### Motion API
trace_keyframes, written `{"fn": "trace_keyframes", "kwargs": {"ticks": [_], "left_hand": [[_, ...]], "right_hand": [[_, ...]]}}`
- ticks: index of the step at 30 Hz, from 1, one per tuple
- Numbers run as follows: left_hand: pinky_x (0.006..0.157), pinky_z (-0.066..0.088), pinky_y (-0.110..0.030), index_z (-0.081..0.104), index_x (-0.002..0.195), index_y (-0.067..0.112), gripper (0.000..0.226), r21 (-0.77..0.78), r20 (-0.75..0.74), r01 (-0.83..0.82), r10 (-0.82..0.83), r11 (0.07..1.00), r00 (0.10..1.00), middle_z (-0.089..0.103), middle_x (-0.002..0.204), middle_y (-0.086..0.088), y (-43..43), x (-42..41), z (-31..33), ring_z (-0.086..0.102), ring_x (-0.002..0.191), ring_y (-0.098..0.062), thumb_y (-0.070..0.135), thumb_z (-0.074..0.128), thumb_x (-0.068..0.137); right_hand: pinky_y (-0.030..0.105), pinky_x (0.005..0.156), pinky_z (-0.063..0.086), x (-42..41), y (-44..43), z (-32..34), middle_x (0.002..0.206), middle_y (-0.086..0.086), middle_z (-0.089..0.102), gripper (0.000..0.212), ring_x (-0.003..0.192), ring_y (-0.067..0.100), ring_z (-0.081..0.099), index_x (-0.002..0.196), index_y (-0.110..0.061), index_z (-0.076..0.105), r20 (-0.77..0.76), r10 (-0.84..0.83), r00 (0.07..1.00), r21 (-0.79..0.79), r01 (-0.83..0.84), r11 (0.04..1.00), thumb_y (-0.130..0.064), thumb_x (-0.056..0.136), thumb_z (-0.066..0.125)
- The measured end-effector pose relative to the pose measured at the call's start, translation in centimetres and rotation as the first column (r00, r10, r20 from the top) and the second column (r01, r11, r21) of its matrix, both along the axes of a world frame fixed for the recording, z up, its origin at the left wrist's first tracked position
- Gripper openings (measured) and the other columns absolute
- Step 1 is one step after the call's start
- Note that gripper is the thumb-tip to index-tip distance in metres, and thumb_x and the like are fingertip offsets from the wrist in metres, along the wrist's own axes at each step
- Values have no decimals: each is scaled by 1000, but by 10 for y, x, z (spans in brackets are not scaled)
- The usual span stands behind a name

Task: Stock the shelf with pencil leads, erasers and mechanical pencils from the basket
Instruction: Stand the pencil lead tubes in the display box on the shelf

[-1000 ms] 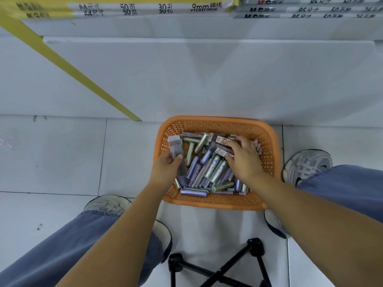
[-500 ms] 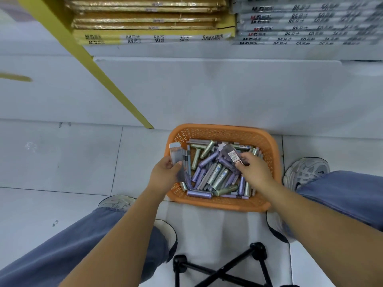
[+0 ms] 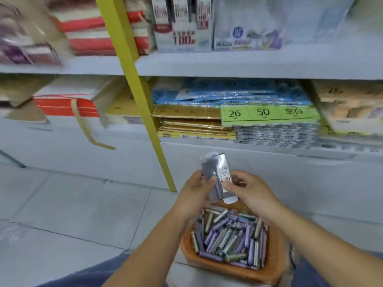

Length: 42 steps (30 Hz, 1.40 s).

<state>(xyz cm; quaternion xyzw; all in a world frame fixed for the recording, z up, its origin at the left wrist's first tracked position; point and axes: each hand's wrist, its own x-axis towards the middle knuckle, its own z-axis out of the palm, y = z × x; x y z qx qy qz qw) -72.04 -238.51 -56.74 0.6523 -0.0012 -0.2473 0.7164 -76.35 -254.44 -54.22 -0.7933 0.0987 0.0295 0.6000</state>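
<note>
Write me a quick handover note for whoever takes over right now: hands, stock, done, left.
Left hand: grips grey flat packs, raised above the basket.
Right hand: pinches a labelled pack against them.
Basket on the floor, holding many purple and green tubes.
Done: a few packs lifted out. None seen on the shelf, which is partly blurred.
Left: shelve these packs, then the rest of the basket.

Forearms forward — left hand (image 3: 194, 189), right hand (image 3: 250, 190) close together, both pinching lead packs (image 3: 221, 172).
</note>
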Motion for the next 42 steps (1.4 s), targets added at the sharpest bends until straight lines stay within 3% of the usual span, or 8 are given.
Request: {"fn": "trace_keyframes", "kwargs": {"ticks": [4,10,14,17,28,32,36,42], "left_hand": [[89,59,-45,64,125,12,27,-81,83,7,0,997,997,71,119,-16,7,9,66,68,108,-35,18,55,100],[81,61,-46,61,122,25,23,-103,240,-56,79,993,968,75,108,-4,23,30,150,74,97,-24,21,53,102],[69,62,-40,58,117,31,17,-113,338,-113,145,987,930,76,91,1,31,45,179,75,85,-17,26,49,103],[60,59,-30,57,113,37,14,-99,417,-169,195,981,888,76,92,6,32,56,188,73,75,-11,32,48,103],[60,57,-27,58,114,38,16,-256,502,-182,291,949,814,74,92,8,31,89,209,69,71,-9,35,47,103],[58,57,-26,59,112,35,15,-287,503,-162,293,944,813,73,94,4,27,96,211,67,71,-10,32,48,103],[60,58,-27,60,112,36,15,-280,507,-167,293,945,811,73,94,6,25,100,210,69,71,-10,33,48,103],[60,58,-29,60,113,35,16,-288,495,-164,293,944,818,74,95,4,26,102,210,69,73,-13,33,49,102]], "right_hand": [[30,75,48,9,6,61,84,4,67,22,80,17,63,104,-34,70,138,51,989,19,-54,998,-18,88,68],[36,65,58,30,3,136,92,3,75,21,78,28,73,112,-24,56,221,121,968,50,-135,990,-17,93,61],[36,56,52,41,-2,175,79,12,67,28,55,28,66,110,-56,54,203,182,962,-122,-160,980,-30,99,50],[30,52,49,55,-3,199,62,4,61,39,46,20,56,109,-58,51,221,232,947,-240,-178,954,-21,100,41],[15,54,49,124,-24,318,68,-4,67,25,52,7,61,92,-30,63,732,132,669,-403,268,875,-5,87,65],[9,62,46,143,-20,336,76,-15,64,29,60,6,63,110,-27,64,695,246,676,-581,326,746,-9,87,66],[33,67,51,160,-12,344,84,-2,70,29,65,9,65,101,-20,47,546,336,768,-734,245,633,-13,85,70],[24,65,38,179,-7,324,88,-9,57,18,74,5,52,97,-25,60,526,337,781,-757,249,605,-25,84,72]]}}
